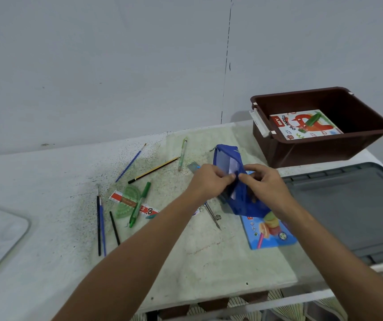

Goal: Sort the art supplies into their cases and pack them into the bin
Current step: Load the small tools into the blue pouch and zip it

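Bin [278,144] blocks right; pens [139,205] clutter left.

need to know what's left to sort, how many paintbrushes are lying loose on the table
3, I think: a blue paintbrush at the far left, a blue one near the front beside a black one. The pouch may hide more.
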{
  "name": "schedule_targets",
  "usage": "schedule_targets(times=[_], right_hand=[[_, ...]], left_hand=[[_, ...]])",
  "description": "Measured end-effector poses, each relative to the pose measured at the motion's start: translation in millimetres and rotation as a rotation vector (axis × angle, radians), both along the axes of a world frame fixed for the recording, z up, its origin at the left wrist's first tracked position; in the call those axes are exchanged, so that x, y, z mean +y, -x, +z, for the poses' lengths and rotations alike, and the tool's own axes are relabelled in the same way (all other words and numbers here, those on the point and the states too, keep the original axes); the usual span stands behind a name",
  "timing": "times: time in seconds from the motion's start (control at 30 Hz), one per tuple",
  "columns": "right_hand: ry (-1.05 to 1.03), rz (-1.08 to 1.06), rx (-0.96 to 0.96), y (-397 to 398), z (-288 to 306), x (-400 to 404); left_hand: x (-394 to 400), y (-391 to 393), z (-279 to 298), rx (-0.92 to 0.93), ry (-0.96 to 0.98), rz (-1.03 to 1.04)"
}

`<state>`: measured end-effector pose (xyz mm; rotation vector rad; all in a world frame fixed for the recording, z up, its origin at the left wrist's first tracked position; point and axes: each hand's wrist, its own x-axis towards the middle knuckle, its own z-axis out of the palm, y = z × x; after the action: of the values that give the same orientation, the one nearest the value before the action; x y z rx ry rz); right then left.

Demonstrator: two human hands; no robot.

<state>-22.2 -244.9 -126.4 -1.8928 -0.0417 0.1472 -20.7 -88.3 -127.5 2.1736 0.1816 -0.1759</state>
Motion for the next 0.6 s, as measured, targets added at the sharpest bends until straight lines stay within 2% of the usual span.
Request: schedule_targets(times=[0.1, 0.2, 0.27, 0.33, 0.4, 0.43, 0.6], right_hand=[[-0.096, -0.006, 0.040, 2.0, 2.7, -4.4], [-0.164, -0.041, 0.067, 3.2, 4.0, -9.1], [-0.166, -0.070, 0.065, 2.4, 3.1, -13.3], [-0.164, -0.106, 0.072, 0.2, 2.0, -18.2], [-0.161, -0.116, 0.086, -1.9, 1.4, -22.0], [-0.157, -0.115, 0.089, -2.6, 1.2, -23.3], [-0.139, -0.070, 0.109, -2.0, 2.7, -23.3]], left_hand=[[-4.1, 0.4, -3.6, 0.071, -0.059, -0.193], [-0.1, 2.2, -5.4, 0.034, -0.149, -0.332], [5.6, 2.5, -2.3, -0.016, -0.075, -0.324], [16.7, -4.7, -0.4, -0.091, -0.039, -0.185], [32.9, -15.3, -2.1, -0.149, -0.216, -0.087], [40.8, -19.9, -3.0, -0.152, -0.346, -0.116], [65.2, -37.8, -2.9, -0.087, -0.980, -0.519]])
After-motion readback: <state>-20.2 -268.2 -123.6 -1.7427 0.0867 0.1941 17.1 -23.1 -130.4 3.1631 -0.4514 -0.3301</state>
